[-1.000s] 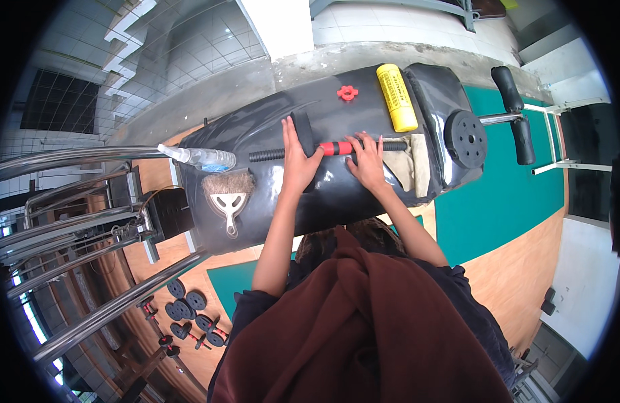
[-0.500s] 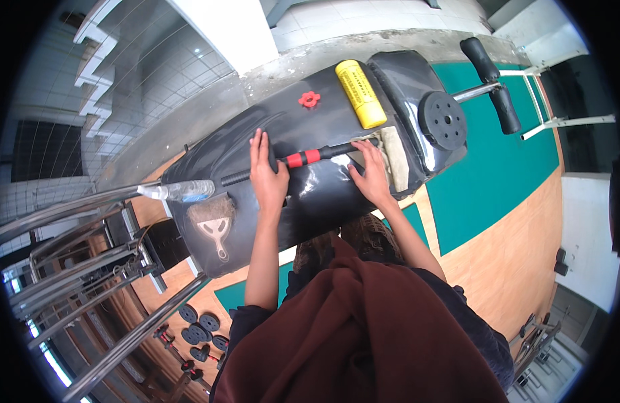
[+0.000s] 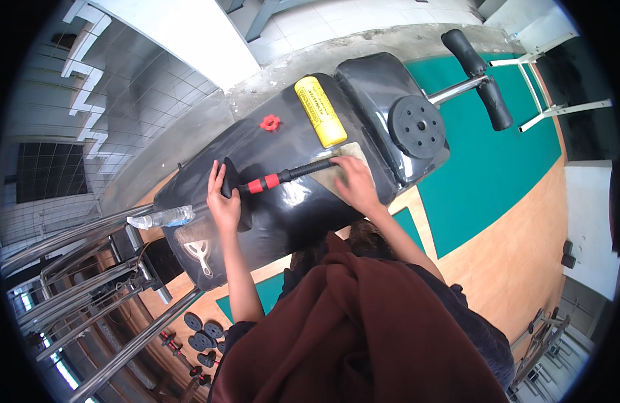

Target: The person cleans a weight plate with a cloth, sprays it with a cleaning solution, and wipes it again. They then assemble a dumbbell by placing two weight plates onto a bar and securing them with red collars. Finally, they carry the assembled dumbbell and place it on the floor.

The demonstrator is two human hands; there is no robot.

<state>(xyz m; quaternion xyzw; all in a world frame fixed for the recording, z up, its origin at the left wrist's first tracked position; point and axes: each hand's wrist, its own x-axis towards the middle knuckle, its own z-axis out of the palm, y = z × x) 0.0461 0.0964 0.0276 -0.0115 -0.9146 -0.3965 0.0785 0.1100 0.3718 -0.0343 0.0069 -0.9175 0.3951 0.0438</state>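
A black dumbbell bar (image 3: 310,168) with red-and-black collars (image 3: 263,183) lies slantwise over a black padded bench (image 3: 283,221). My left hand (image 3: 224,207) grips a black weight plate (image 3: 233,176), seen nearly edge-on around the bar, with long fingers along one face and the thumb across its rim. My right hand (image 3: 356,185) has its fingers bent around the bar's threaded right end. Below that hand a pale cloth (image 3: 358,158) lies on the bench, partly covered. A red star-shaped nut (image 3: 270,123) and a yellow cylindrical container (image 3: 321,111) lie beyond the bar.
A clear spray bottle (image 3: 167,218) and a white-handled brush (image 3: 199,254) lie at the bench's left end. Another weight plate (image 3: 416,126) rests on the right pad. Metal rails (image 3: 88,285) stand left; plates (image 3: 202,341) and dumbbells lie on the floor. Green mats (image 3: 478,168) cover part of it.
The whole view has shifted, so the bench sits further left. My right hand's fingers have moved closer around the bar's end, and more cloth shows. My left hand stays at the plate.
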